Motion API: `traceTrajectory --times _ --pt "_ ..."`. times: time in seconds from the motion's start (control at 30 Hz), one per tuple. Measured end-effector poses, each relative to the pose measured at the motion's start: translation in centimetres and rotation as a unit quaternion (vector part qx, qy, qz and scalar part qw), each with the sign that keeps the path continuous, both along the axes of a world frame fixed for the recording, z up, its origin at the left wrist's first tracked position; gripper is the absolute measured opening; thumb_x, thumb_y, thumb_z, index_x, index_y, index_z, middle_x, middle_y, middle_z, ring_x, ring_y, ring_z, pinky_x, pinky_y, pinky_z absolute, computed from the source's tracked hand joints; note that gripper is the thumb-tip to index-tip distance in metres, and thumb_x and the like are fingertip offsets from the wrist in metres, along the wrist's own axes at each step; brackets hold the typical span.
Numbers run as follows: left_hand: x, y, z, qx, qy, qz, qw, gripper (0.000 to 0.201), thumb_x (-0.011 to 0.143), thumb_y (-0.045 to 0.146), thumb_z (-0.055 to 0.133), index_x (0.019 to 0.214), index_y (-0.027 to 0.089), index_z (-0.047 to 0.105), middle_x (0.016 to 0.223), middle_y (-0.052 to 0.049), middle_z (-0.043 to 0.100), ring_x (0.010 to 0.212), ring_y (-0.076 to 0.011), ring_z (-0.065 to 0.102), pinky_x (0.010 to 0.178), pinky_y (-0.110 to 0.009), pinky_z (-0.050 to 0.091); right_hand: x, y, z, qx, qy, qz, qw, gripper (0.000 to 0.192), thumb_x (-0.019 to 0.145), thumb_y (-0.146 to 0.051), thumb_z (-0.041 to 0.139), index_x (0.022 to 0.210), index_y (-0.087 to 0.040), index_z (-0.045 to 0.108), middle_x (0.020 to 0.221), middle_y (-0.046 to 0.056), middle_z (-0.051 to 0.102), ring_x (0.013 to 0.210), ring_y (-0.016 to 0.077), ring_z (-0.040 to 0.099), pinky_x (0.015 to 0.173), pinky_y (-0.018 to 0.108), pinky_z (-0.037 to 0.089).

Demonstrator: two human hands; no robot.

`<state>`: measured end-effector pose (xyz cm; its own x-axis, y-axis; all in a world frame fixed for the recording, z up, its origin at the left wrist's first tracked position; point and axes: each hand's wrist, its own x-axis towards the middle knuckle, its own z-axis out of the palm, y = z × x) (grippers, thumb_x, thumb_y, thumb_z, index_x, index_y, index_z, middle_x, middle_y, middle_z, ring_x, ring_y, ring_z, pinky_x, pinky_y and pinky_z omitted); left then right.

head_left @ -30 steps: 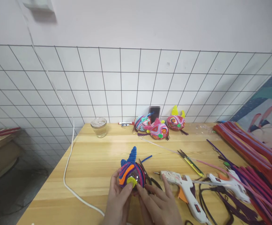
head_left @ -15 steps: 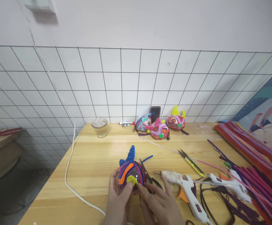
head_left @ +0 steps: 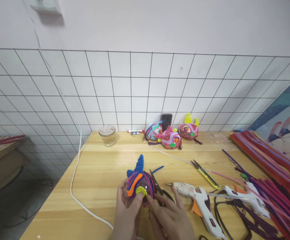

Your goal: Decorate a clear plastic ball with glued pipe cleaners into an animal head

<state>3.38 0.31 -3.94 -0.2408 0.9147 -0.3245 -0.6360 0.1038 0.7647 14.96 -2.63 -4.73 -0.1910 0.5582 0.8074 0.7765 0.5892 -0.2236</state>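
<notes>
My left hand (head_left: pixel 127 205) is wrapped around a clear ball partly covered in coloured pipe cleaners (head_left: pixel 134 186), with a blue horn-like spike on top. Its thumb presses a curled yellow pipe cleaner (head_left: pixel 141 191) against the front of the ball. The fingers of my right hand (head_left: pixel 171 215) are closed at the ball's lower right side, where a bit of yellow shows between them. They seem to pinch the yellow pipe cleaner's end, partly hidden. Black scissors (head_left: pixel 157 185) lie just behind the right hand, beside the ball.
Two white glue guns (head_left: pixel 204 208) (head_left: pixel 251 198) with cables lie at the right, near yellow-handled snips (head_left: pixel 206 175). Bundles of pipe cleaners (head_left: pixel 272 158) fill the right edge. Decorated balls (head_left: pixel 171 139) and a glass jar (head_left: pixel 108 136) stand at the back. A white cord (head_left: pixel 72 186) runs along the left.
The whole view has shifted slightly, so things sit a little further right. Both hands keep their hold on the ball with hardly any visible movement.
</notes>
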Motion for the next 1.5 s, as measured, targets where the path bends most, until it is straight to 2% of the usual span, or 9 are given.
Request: traceTrajectory --times 0.27,0.37,0.47,0.6,0.77,0.9,1.0,1.27,1.5 --pt "0.0 -0.2 0.5 0.014 -0.02 -0.015 1.0 0.069 0.051 0.029 0.087 0.109 0.022 0.051 0.097 -0.008 0.07 0.082 -0.0225 0.069 0.066 -0.03 0.056 0.1 0.0 0.7 0.0 -0.021 -0.003 1.0 0.038 0.09 -0.008 0.039 0.121 -0.017 0.058 0.052 -0.006 0.067 0.083 0.0175 0.071 0.116 0.046 0.0" --pt "0.0 -0.3 1.2 0.027 -0.025 -0.035 0.999 0.078 0.053 0.027 0.086 0.121 0.025 0.047 0.102 -0.009 0.07 0.083 -0.0235 0.07 0.065 -0.029 0.056 0.1 0.1 0.5 -0.007 -0.006 -0.001 1.0 0.038 0.09 -0.009 0.039 0.122 -0.017 0.057 0.055 -0.005 0.068 0.085 0.0179 0.071 0.116 0.047 0.001" --pt "0.1 -0.4 1.7 0.034 -0.029 -0.048 0.998 0.086 0.055 0.027 0.085 0.13 0.026 0.045 0.113 -0.01 0.068 0.093 -0.0256 0.068 0.072 -0.029 0.055 0.2 0.1 0.1 -0.015 0.018 -0.002 1.0 0.039 0.09 -0.011 0.039 0.124 -0.018 0.056 0.057 -0.004 0.069 0.086 0.0187 0.071 0.116 0.05 0.005" --pt "0.0 -0.3 1.8 0.045 -0.068 -0.072 0.994 0.073 0.058 0.029 0.083 0.124 0.023 0.052 0.114 -0.012 0.068 0.101 -0.0275 0.066 0.076 -0.03 0.054 0.5 0.2 -0.3 -0.009 0.014 0.0 1.0 0.038 0.091 -0.01 0.039 0.123 -0.019 0.057 0.06 -0.004 0.07 0.085 0.0172 0.071 0.116 0.05 0.009" --pt "-0.1 -0.3 1.9 0.058 -0.068 -0.08 0.993 0.059 0.061 0.027 0.082 0.114 0.022 0.056 0.099 -0.009 0.072 0.075 -0.0216 0.07 0.057 -0.026 0.053 0.5 0.1 0.8 0.002 0.004 -0.002 1.0 0.035 0.092 -0.01 0.036 0.114 -0.018 0.062 0.059 -0.004 0.069 0.082 0.0165 0.071 0.116 0.047 0.006" --pt "-0.2 -0.5 2.3 0.045 -0.065 -0.075 0.994 0.06 0.059 0.025 0.083 0.112 0.023 0.055 0.101 -0.009 0.071 0.082 -0.0221 0.069 0.065 -0.028 0.055 0.4 -0.1 2.7 0.02 -0.054 0.007 0.998 0.033 0.094 -0.013 0.035 0.107 -0.016 0.065 0.059 -0.005 0.07 0.08 0.0157 0.072 0.116 0.042 -0.003" --pt "-0.3 -0.6 2.4 0.036 -0.057 -0.079 0.995 0.061 0.058 0.026 0.083 0.112 0.023 0.054 0.101 -0.008 0.071 0.082 -0.0215 0.069 0.066 -0.028 0.054 0.2 -0.1 3.3 0.028 -0.047 0.003 0.998 0.033 0.095 -0.015 0.034 0.102 -0.015 0.067 0.059 -0.005 0.07 0.077 0.0159 0.073 0.116 0.042 -0.003" --pt "-0.5 -0.7 2.8 0.026 -0.047 -0.089 0.995 0.062 0.055 0.024 0.084 0.11 0.024 0.056 0.096 -0.006 0.072 0.077 -0.0203 0.068 0.065 -0.026 0.053 0.3 -0.1 3.1 0.024 -0.072 0.001 0.997 0.03 0.093 -0.013 0.038 0.104 -0.016 0.065 0.06 -0.004 0.071 0.08 0.0157 0.073 0.117 0.04 0.006" --pt "-0.6 -0.6 2.6 0.012 -0.042 -0.081 0.996 0.065 0.053 0.025 0.084 0.111 0.024 0.055 0.1 -0.008 0.071 0.086 -0.024 0.068 0.071 -0.03 0.053 0.0 -0.2 2.9 0.03 -0.064 -0.012 0.997 0.031 0.087 -0.007 0.04 0.104 -0.017 0.064 0.058 -0.005 0.07 0.078 0.0159 0.073 0.117 0.041 0.008"
